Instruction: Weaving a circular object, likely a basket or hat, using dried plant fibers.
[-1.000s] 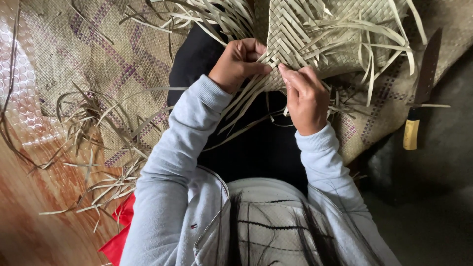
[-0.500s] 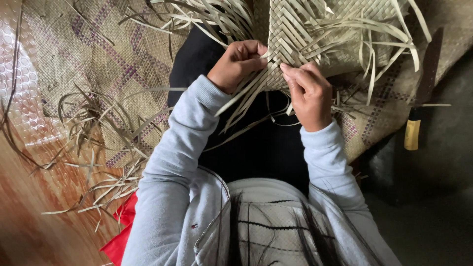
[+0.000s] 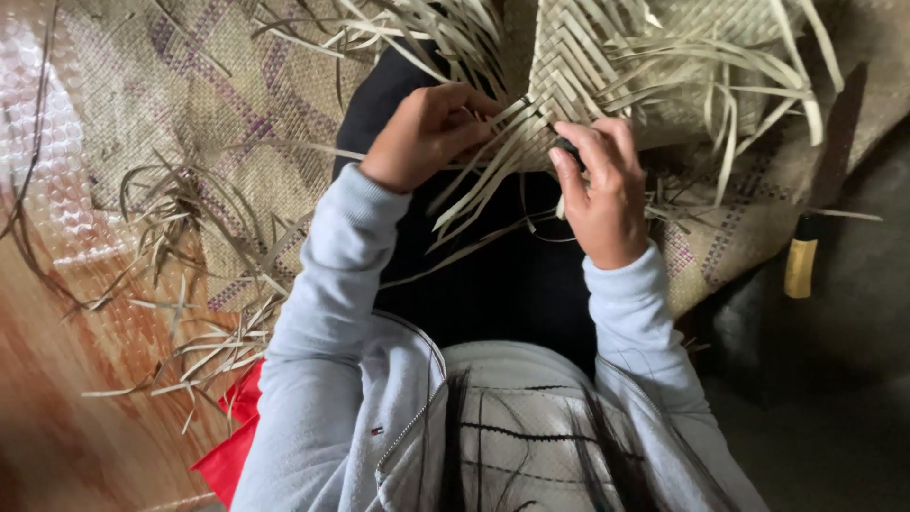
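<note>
Looking down from the head camera, the view showed a half-woven panel (image 3: 607, 57) of pale, flat leaf strips lying at the far middle, over the person's dark lap. Its finished part formed a tight herringbone pattern, and many loose strips (image 3: 474, 180) fanned out from its near edge and far left corner.

The left hand (image 3: 422, 133) was curled narrowly around a few of those loose strips at the panel's near-left edge. The right hand (image 3: 597, 185) was just beside it, fingers bent against the panel's near edge and pinching strips; a small dark object showed under its fingertips, too hidden to identify. Both arms wore pale grey sleeves.

Underneath lay a larger woven mat (image 3: 209, 114) with faded purple lines, reaching to the far left and right. Dried strip offcuts (image 3: 190, 351) were scattered on the near left, over a reddish patterned floor (image 3: 57, 379). A knife (image 3: 806, 256) with a yellow handle and dark blade lay at the right, well apart from the hands. A red cloth (image 3: 232, 446) showed near the left elbow.
</note>
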